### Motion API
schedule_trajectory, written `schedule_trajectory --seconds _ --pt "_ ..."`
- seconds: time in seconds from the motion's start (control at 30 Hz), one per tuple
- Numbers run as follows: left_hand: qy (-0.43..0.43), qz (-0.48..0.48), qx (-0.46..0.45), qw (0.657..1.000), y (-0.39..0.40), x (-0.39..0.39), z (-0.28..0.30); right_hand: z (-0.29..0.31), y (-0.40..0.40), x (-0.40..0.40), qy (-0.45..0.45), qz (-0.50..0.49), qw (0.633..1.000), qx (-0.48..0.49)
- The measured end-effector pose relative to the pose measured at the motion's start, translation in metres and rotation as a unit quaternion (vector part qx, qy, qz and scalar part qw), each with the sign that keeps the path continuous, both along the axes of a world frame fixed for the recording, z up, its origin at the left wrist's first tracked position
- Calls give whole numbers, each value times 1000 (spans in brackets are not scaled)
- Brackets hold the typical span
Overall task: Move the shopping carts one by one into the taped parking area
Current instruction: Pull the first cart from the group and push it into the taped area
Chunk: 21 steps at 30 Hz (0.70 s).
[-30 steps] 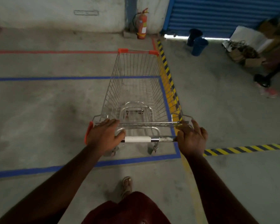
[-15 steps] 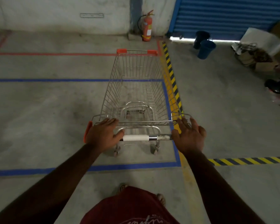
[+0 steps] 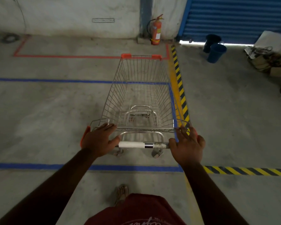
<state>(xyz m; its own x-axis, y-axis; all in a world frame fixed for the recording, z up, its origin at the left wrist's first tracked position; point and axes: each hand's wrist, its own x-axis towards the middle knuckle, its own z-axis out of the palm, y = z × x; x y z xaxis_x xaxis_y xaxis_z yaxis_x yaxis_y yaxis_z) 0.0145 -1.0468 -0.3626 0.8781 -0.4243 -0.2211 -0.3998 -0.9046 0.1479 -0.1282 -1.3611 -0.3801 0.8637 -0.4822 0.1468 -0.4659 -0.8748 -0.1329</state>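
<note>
A silver wire shopping cart with orange plastic corner caps (image 3: 142,98) stands on the grey concrete floor (image 3: 47,114), its rear wheels inside the blue taped rectangle (image 3: 133,168) and just ahead of that rectangle's near edge. The basket's right side runs along the rectangle's right edge, close beside the yellow-and-black hazard stripe (image 3: 180,88). The cart's front rim reaches past the rectangle's far blue line and lies level with the near line of the red taped outline (image 3: 68,56).

The left hand (image 3: 99,140) rests on the left end of the metal push bar with a white wrap (image 3: 141,145), fingers extended forward over the basket's rear rim, thumb hooked under the bar. The right hand (image 3: 187,146) rests on the bar's right end, fingers spread and extended onto the rim.

Open floor extends left of the cart across the rectangle. Ahead, a red fire extinguisher (image 3: 156,30) stands against the pale wall (image 3: 71,15). Beyond the stripe, two dark buckets (image 3: 215,49) stand before the blue roller shutter (image 3: 237,17), with a pile of cardboard and debris (image 3: 269,57) near the right edge.
</note>
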Motion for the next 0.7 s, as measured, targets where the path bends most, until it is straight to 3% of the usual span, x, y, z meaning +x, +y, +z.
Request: schedule_trajectory --seconds 0.23,0.4,0.7 --pt "-14 -8 -16 1000 4 -12 0 4 7 -21 7 2 1000 -3" --pt "-98 -49 -37 993 7 -23 -6 5 15 -39 25 -10 1000 -3" --pt "-46 -17 -26 998 1 -38 -13 7 6 -55 24 -29 999 16"
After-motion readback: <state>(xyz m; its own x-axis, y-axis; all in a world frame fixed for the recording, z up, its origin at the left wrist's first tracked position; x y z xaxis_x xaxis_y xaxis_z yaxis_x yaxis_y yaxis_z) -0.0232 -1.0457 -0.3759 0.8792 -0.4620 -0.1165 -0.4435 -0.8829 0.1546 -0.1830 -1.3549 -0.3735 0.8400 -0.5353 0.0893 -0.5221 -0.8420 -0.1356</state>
